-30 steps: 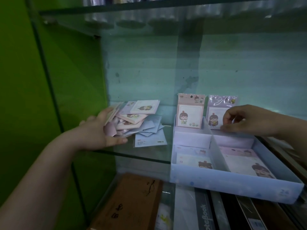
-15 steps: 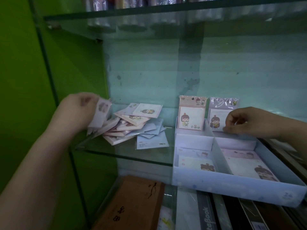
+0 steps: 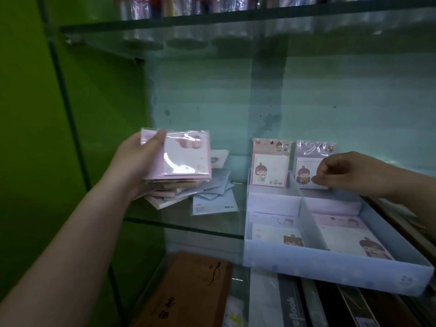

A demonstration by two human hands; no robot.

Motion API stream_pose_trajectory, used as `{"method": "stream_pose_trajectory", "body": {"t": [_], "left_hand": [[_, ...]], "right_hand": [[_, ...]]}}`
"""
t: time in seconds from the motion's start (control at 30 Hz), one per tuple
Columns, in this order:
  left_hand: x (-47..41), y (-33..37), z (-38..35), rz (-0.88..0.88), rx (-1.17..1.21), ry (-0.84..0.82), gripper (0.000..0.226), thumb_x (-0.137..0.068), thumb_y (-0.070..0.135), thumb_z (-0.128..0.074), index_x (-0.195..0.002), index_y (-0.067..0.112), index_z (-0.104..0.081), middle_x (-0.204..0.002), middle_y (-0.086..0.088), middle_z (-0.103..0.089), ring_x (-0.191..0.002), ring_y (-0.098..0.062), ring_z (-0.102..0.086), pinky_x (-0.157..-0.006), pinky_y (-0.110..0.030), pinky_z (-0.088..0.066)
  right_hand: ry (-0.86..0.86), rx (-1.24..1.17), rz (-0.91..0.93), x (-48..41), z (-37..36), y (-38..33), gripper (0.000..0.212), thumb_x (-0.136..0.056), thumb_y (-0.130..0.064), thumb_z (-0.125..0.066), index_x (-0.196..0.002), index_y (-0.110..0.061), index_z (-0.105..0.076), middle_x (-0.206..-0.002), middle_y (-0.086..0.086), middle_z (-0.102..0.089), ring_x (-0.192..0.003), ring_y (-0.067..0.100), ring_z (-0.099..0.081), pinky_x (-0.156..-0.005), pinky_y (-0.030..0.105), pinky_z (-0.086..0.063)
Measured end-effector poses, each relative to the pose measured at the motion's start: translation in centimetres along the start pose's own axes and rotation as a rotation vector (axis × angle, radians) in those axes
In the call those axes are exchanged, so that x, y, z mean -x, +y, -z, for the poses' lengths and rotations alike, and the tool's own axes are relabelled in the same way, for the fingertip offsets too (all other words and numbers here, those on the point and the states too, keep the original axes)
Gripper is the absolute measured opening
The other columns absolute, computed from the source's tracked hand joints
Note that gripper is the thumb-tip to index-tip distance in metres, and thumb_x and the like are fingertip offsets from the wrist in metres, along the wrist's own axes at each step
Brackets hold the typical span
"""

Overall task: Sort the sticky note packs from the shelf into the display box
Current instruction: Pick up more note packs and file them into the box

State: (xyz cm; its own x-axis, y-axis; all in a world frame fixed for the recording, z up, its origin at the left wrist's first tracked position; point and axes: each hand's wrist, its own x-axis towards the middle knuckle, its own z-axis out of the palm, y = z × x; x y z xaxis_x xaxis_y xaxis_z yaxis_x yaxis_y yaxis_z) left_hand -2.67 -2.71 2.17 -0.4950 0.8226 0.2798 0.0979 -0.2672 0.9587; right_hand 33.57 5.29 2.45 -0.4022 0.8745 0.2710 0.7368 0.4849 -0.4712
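Note:
My left hand (image 3: pixel 136 159) holds a pink sticky note pack (image 3: pixel 186 156) in clear wrap, lifted above the loose pile of packs (image 3: pixel 188 192) on the glass shelf (image 3: pixel 212 220). The pale blue display box (image 3: pixel 335 270) stands at the right, split by a divider, with packs lying flat in both compartments. Two packs stand upright at its back: a pink one (image 3: pixel 270 161) and a purple one (image 3: pixel 306 161). My right hand (image 3: pixel 346 171) pinches the lower right of the purple upright pack.
A green wall (image 3: pixel 47 114) closes the left side. Another glass shelf (image 3: pixel 236 17) with wrapped rolls hangs overhead. Below the shelf lie a brown notebook (image 3: pixel 188 291) and other notebooks (image 3: pixel 290 308).
My left hand took a pink pack from the pile, raised it and turned its face toward me. My right hand stayed on the purple upright pack.

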Motion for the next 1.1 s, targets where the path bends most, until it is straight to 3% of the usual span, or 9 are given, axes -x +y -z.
{"method": "stream_pose_trajectory", "body": {"t": [0.1, 0.2, 0.33, 0.5, 0.6, 0.7, 0.77, 0.9, 1.1], "left_hand": [[0.4, 1.1, -2.6, -0.095, -0.075, -0.161, 0.025, -0.087, 0.032, -0.065, -0.101, 0.011, -0.068, -0.091, -0.008, -0.075, -0.081, -0.027, -0.073, -0.061, -0.037, -0.060], [0.8, 2.1, -4.9, -0.199, -0.140, -0.265, 0.028, -0.082, 0.033, -0.071, -0.093, 0.007, -0.071, -0.090, -0.010, -0.076, -0.084, -0.031, -0.072, -0.079, -0.048, -0.058], [0.9, 3.1, -8.4, -0.309, -0.276, -0.334, 0.036, -0.086, 0.041, -0.065, -0.086, 0.005, -0.070, -0.077, -0.008, -0.072, -0.060, -0.014, -0.062, -0.056, -0.022, -0.047], [1.0, 3.9, -12.1, -0.389, -0.400, -0.444, 0.040, -0.083, 0.046, -0.065, -0.084, 0.007, -0.071, -0.079, -0.016, -0.071, -0.061, -0.016, -0.057, -0.059, -0.026, -0.041], [1.8, 3.9, -14.5, -0.472, -0.479, -0.466, 0.036, -0.081, 0.047, -0.068, -0.078, 0.011, -0.068, -0.067, -0.004, -0.064, -0.056, -0.012, -0.050, -0.053, -0.024, -0.036], [2.7, 3.7, -16.3, -0.576, -0.566, -0.508, 0.042, -0.080, 0.048, -0.067, -0.062, 0.014, -0.053, -0.054, 0.002, -0.042, -0.044, -0.004, -0.031, -0.044, -0.021, -0.026], [3.1, 3.4, -17.2, -0.620, -0.583, -0.523, 0.045, -0.079, 0.048, -0.068, -0.065, 0.008, -0.053, -0.052, 0.004, -0.037, -0.041, -0.006, -0.028, -0.040, -0.021, -0.021], [3.7, 2.8, -18.4, -0.611, -0.482, -0.499, 0.026, -0.079, 0.036, -0.071, -0.074, 0.014, -0.059, -0.052, 0.005, -0.049, -0.040, -0.002, -0.037, -0.040, -0.017, -0.026], [3.1, 1.6, -16.3, -0.549, -0.366, -0.416, 0.014, -0.082, 0.030, -0.067, -0.092, 0.026, -0.058, -0.084, 0.010, -0.062, -0.043, -0.002, -0.044, -0.050, -0.020, -0.042]], "right_hand": [[0.009, -0.110, -0.010, 0.3, 0.0, -0.6, 0.022, -0.082, -0.032, -0.070, -0.065, -0.017, -0.067, -0.073, 0.012, -0.065, -0.065, 0.014, -0.052, -0.068, 0.029, -0.041], [0.018, -0.175, 0.008, 0.7, 0.1, -1.0, 0.022, -0.084, -0.034, -0.066, -0.071, -0.017, -0.069, -0.067, -0.003, -0.066, -0.063, 0.007, -0.055, -0.067, 0.024, -0.043], [0.031, -0.522, -0.060, 0.8, 0.2, -1.5, 0.044, -0.081, -0.054, -0.055, -0.088, -0.012, -0.067, -0.071, -0.002, -0.064, -0.070, 0.015, -0.057, -0.067, 0.031, -0.041], [-0.139, -0.928, -0.097, 0.4, 0.7, -2.1, 0.053, -0.074, -0.060, -0.049, -0.096, -0.014, -0.065, -0.076, 0.001, -0.062, -0.067, 0.015, -0.055, -0.062, 0.029, -0.040], [-0.162, -1.034, -0.044, 0.5, 1.0, -1.7, 0.052, -0.063, -0.058, -0.066, -0.094, -0.017, -0.067, -0.079, 0.001, -0.065, -0.068, 0.015, -0.057, -0.060, 0.026, -0.047], [-0.153, -1.044, 0.020, 0.5, 0.9, -1.5, 0.033, -0.070, -0.042, -0.076, -0.092, -0.018, -0.069, -0.078, 0.001, -0.068, -0.068, 0.016, -0.058, -0.060, 0.024, -0.048], [-0.148, -0.992, 0.069, 0.6, 0.8, -1.3, 0.020, -0.076, -0.028, -0.073, -0.093, -0.017, -0.071, -0.078, 0.000, -0.069, -0.067, 0.015, -0.058, -0.063, 0.024, -0.047], [-0.152, -0.947, 0.069, 0.5, 0.7, -0.9, 0.028, -0.066, -0.011, -0.079, -0.092, -0.015, -0.071, -0.079, 0.007, -0.068, -0.068, 0.020, -0.059, -0.066, 0.029, -0.046], [0.001, -0.700, -0.064, 0.5, 1.3, -0.4, 0.037, -0.073, -0.003, -0.049, -0.098, -0.020, -0.070, -0.071, 0.011, -0.065, -0.052, 0.021, -0.059, -0.046, 0.021, -0.044]]}}
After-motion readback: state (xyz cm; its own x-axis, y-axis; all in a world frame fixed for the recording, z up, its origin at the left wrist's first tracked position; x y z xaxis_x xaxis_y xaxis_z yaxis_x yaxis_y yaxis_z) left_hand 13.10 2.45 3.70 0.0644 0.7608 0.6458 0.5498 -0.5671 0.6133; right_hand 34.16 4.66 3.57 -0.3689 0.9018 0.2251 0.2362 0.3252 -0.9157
